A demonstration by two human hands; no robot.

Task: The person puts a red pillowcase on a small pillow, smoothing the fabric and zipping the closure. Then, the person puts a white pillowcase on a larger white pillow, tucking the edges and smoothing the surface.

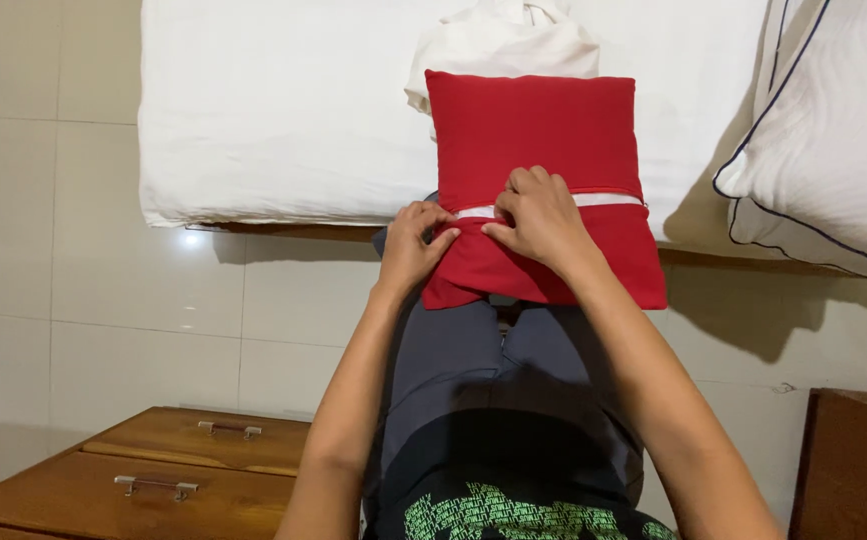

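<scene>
**Two hands working at the seam of a red cushion**

At the lower left, a wooden drawer unit (143, 470) is standing on the pale tiled floor (93, 300), its two metal handles (156, 486) catching a little light. Above it, a bed with a white sheet (283, 110) is running across the top of the view, its edge hanging just over the floor.

Moving right, the left hand (411, 246) is resting on the near left edge of the cushion (538, 130), its fingers curled and pinching the red cloth beside the opening. The cushion itself is lying half on the bed's edge and half on the person's lap, over grey trousers (473, 360). A strip of white filling (608, 200) is showing through a slit that is crossing the cover from side to side.

The right hand (543, 222) is sitting just beside the left, the two almost touching, its fingers bent down and gripping the cloth at the slit; whether it is holding a zip pull cannot be told. Both forearms are reaching up from the bottom of the view.

Behind the cushion, a crumpled white cloth (503, 45) is lying on the sheet, touching the cushion's far edge. At the far right, a white pillow (833, 130) with dark piping is lying on the bed, and a wooden corner (853, 460) is showing below it.
</scene>
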